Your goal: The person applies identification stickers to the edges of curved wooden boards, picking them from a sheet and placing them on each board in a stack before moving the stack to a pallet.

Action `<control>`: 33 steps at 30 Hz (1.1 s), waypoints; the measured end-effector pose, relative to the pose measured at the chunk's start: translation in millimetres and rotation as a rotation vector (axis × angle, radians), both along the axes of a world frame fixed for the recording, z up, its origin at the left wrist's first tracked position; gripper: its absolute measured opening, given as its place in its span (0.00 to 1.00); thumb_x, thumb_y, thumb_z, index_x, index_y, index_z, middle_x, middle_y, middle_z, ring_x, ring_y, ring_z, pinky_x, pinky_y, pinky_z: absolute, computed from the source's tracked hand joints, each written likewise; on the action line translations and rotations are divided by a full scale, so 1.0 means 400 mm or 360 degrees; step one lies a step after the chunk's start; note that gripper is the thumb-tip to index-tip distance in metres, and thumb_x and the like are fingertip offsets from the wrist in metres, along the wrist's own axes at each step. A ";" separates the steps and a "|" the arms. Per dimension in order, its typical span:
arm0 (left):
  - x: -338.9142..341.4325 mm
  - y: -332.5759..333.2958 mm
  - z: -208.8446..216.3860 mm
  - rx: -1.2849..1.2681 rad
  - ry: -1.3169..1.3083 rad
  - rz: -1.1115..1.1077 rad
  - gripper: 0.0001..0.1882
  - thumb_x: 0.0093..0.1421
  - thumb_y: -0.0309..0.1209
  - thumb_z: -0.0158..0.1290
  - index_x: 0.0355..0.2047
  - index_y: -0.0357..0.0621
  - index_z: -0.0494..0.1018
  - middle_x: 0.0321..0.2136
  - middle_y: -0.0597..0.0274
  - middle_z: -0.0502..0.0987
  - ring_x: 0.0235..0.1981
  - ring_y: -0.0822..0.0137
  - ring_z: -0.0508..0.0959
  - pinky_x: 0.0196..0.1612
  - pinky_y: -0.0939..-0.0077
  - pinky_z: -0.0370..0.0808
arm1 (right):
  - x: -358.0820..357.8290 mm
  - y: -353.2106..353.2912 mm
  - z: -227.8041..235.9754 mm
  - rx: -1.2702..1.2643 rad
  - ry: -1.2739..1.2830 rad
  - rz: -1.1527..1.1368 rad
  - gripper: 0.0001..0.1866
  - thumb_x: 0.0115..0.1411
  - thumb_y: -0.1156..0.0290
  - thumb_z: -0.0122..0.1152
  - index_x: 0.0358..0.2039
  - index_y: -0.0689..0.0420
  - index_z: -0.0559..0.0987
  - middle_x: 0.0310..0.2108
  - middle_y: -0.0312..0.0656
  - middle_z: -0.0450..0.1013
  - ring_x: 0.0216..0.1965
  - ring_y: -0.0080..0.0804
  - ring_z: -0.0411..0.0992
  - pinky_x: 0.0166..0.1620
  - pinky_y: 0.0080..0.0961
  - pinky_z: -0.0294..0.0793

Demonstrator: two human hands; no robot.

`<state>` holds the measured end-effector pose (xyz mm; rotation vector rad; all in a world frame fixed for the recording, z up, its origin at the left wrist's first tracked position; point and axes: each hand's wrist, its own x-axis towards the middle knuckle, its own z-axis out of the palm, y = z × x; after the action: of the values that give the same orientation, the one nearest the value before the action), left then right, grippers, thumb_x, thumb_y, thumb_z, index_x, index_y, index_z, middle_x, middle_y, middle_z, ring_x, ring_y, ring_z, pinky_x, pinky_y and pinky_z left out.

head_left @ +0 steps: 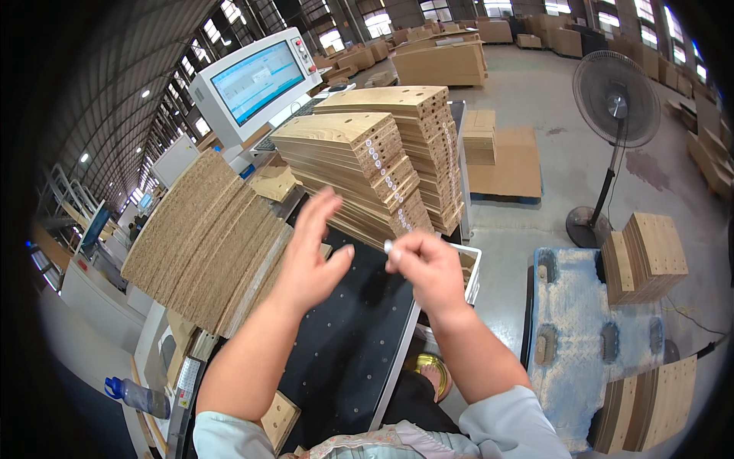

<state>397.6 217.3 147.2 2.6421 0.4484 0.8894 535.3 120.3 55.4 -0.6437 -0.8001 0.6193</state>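
My right hand [427, 268] is closed in a pinch on a small white piece [388, 246], too small to make out fully. Fingers apart and holding nothing, my left hand [310, 256] hovers to its left. Just beyond both hands rises a stack of wood-grain boards [340, 172], with rows of small white round inserts in the end edges facing right. A second board stack [432, 145] stands close behind it. Raw particleboard panels [210, 245] lean in a thick block left of my left hand. Beneath my hands is a black worktable [344, 329] dotted with small studs.
A white plastic bin [475, 275] sits at the table's right edge. Beyond the stacks is a machine monitor [258, 80]. Right of me stand a pedestal fan [616, 107] and a worn blue pallet [573, 336] with board bundles [646, 256]. A blue-capped bottle [138, 396] lies at lower left.
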 end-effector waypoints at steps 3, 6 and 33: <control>0.069 0.068 0.056 0.0556 0.0078 0.0238 0.42 0.45 0.26 0.54 0.61 0.42 0.49 0.63 0.50 0.46 0.63 0.52 0.49 0.63 0.65 0.50 | 0.068 0.099 0.094 0.0037 -0.0440 -0.0708 0.03 0.50 0.76 0.59 0.23 0.62 0.75 0.24 0.37 0.70 0.25 0.21 0.68 0.28 0.18 0.67; 0.131 0.113 0.058 0.0582 0.0180 0.0329 0.44 0.45 0.26 0.54 0.62 0.43 0.46 0.63 0.50 0.44 0.64 0.53 0.46 0.63 0.67 0.49 | 0.131 0.187 0.161 0.0230 -0.0674 -0.1122 0.02 0.49 0.77 0.58 0.24 0.61 0.76 0.25 0.39 0.69 0.24 0.27 0.69 0.29 0.22 0.69; 0.145 0.118 0.037 0.0476 0.0361 0.0387 0.50 0.46 0.31 0.56 0.64 0.47 0.37 0.64 0.55 0.42 0.61 0.50 0.53 0.61 0.66 0.55 | 0.180 0.252 0.227 -0.0037 -0.1874 -0.1962 0.02 0.45 0.73 0.57 0.20 0.53 0.73 0.27 0.35 0.68 0.30 0.35 0.70 0.28 0.29 0.73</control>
<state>455.8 264.7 162.1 3.0277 0.7600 0.7780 607.2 221.1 146.3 -1.3629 -1.2300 -0.9933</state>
